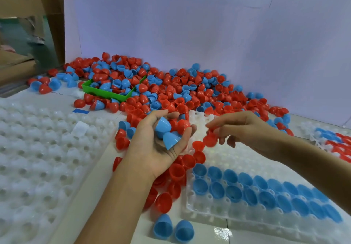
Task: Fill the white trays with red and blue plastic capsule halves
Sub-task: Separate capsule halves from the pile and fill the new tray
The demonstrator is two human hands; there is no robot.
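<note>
Head view: left hand [163,139] cups a handful of halves; right hand [241,130] pinches a red half [209,140] over the tray [237,158]. Best seat it open-side up, next to the red ones.

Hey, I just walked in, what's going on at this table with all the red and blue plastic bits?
A person is filling a white tray with capsule halves. The left hand cups several red and blue halves, while the right hand pinches a red half over the tray. Two rows of blue halves already sit in it. A loose pile lies behind.
</note>
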